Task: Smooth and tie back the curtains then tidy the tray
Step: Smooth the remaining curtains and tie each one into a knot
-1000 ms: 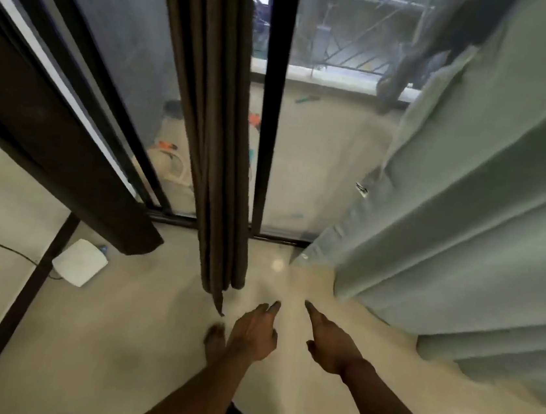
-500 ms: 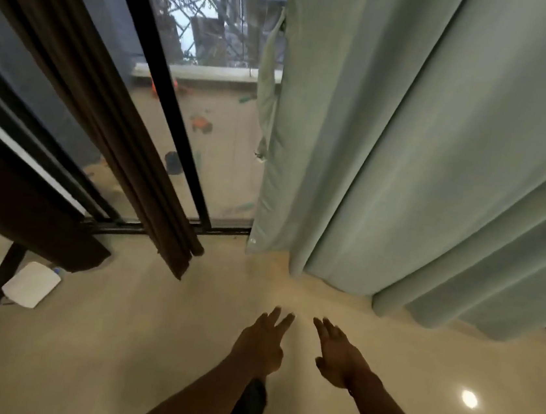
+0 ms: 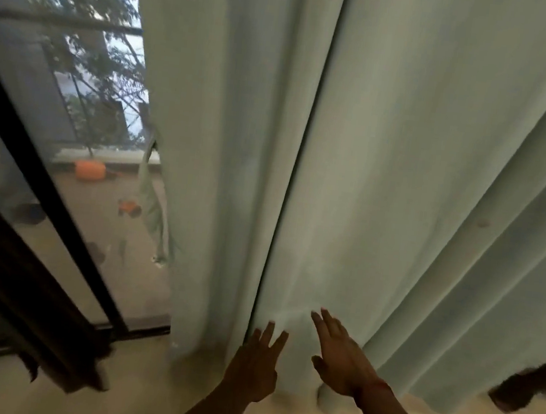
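Two hands out front, forearms raised from the bottom edge. Left hand (image 3: 255, 365): palm down, fingers straight and spread, holding nothing. Right hand (image 3: 342, 361): flat, angled up-left, fingers straight, nothing gripped; one red thread (image 3: 377, 385) at the wrist. Both sets of fingertips lie against the lower folds of the green curtain (image 3: 390, 152); actual contact cannot be told.

Count: one green curtain, hanging in deep vertical folds to the floor (image 3: 139, 409), filling centre and right. One strip (image 3: 151, 213) of the same cloth dangles at its left edge. One brown curtain (image 3: 31, 315) low left, blurred. Two orange objects (image 3: 88, 170) outside the glass.
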